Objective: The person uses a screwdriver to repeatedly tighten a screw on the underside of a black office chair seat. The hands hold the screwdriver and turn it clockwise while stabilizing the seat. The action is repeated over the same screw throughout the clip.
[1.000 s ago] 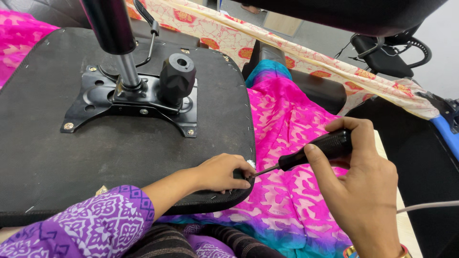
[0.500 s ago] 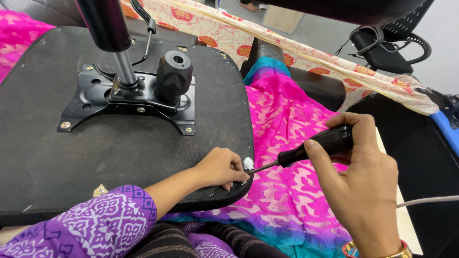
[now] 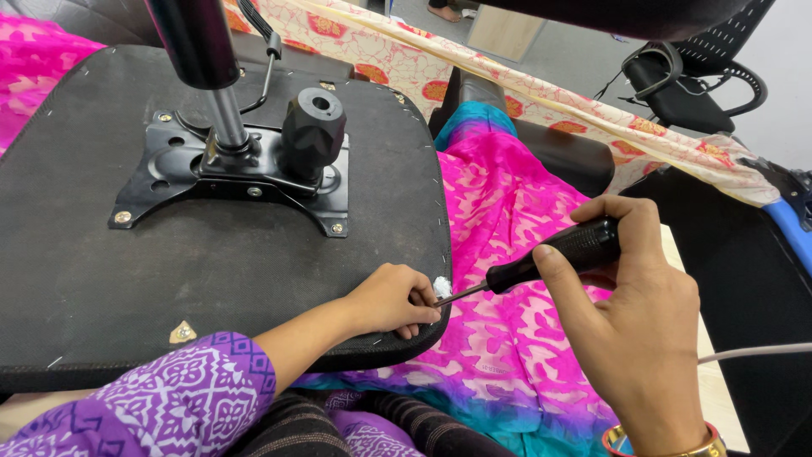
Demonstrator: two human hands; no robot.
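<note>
The seat underside (image 3: 211, 279) is showing matt black woven cloth, stapled at its edge. Its mounting plate (image 3: 228, 182) is gleaming as glossy black-painted metal. The screwdriver (image 3: 558, 254) handle is looking like matt, finely textured black plastic.

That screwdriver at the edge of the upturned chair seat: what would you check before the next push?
1. Right hand wraps the screwdriver handle fully: ok.
2. Tip meets the white bit at the seat rim: ok.
3. Left hand steadies the seat edge: ok.
4. Left fingers clear of the tip: not ok, right beside it.
5. What the tip is seated in: cannot tell.
</note>
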